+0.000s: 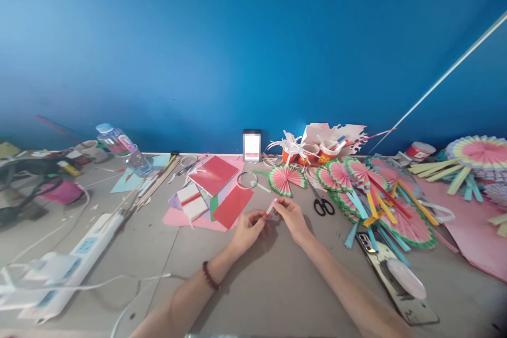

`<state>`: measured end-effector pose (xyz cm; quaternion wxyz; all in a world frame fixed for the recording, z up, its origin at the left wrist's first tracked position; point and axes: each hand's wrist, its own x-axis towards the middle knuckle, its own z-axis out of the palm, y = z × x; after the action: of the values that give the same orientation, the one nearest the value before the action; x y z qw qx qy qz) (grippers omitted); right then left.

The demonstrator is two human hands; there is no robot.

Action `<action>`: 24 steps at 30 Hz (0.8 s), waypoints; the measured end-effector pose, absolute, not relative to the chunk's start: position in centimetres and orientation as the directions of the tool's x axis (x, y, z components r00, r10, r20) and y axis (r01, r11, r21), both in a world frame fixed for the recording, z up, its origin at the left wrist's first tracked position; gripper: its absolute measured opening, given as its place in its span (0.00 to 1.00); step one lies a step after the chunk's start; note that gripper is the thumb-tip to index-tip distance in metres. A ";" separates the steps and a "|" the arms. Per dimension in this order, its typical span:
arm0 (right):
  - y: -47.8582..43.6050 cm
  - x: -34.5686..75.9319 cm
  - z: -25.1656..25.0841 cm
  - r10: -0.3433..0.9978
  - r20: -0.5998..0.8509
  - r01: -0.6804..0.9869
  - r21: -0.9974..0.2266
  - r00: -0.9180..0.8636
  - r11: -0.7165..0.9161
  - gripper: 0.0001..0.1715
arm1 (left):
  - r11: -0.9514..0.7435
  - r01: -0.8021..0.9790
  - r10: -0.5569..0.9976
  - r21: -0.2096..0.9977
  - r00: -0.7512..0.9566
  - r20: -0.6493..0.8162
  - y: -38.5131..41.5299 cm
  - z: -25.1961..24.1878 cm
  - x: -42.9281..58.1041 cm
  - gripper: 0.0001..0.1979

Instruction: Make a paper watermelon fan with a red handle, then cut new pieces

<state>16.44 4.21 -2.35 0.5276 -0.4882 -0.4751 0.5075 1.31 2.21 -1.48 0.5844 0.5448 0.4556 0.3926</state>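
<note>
Step in hand looks like working a small pale-and-red strip (271, 208) between both hands, held up over the middle of the grey table (253, 290), well in from its near edge. Left hand (249, 228) pinches the lower end, thumb against fingers; right hand (291, 216) pinches the upper end the same way. Next move, my judgement: calls for a light fingertip pinch on both ends and fine alignment, since the piece is tiny and likely bends easily. Toward the table's back edge: red sheets (214, 176) left of the hands, a pleated fan (287, 179) and scissors (324, 206) right of them. Strip's ends are covered by fingertips; can't tell whether it's folded, rolled or glued. Scissor blades only partly show. Clutter at the table's left end is blurred, tablet screen (252, 147) unreadable, pink sheet (471, 227) at the right end cut off by frame, as are both forearms below.
</note>
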 end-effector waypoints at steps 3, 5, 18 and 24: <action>3.9 16.1 -3.0 0.992 0.078 -0.024 -0.996 0.100 0.081 0.14 | 0.102 0.015 0.955 0.995 0.277 -0.102 2.3 -1.8 1.3 0.15; 3.5 16.0 -3.1 0.967 0.190 0.079 -0.981 0.171 0.179 0.12 | 0.099 0.004 0.959 0.995 0.268 -0.097 2.3 -2.0 1.4 0.16; 2.7 15.8 -3.2 0.765 0.635 0.589 -0.578 -0.109 0.565 0.11 | -0.193 0.333 0.962 0.923 0.250 0.112 2.0 -1.9 1.1 0.14; 2.6 15.7 -3.3 0.749 0.647 0.606 -0.542 -0.142 0.583 0.13 | -0.312 0.585 0.946 0.749 0.267 0.185 1.7 -2.1 0.9 0.14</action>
<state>15.73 2.62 -3.29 0.4755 -0.4506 -0.7518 0.0754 0.93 1.75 -2.07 0.2824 0.7441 0.5143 0.3195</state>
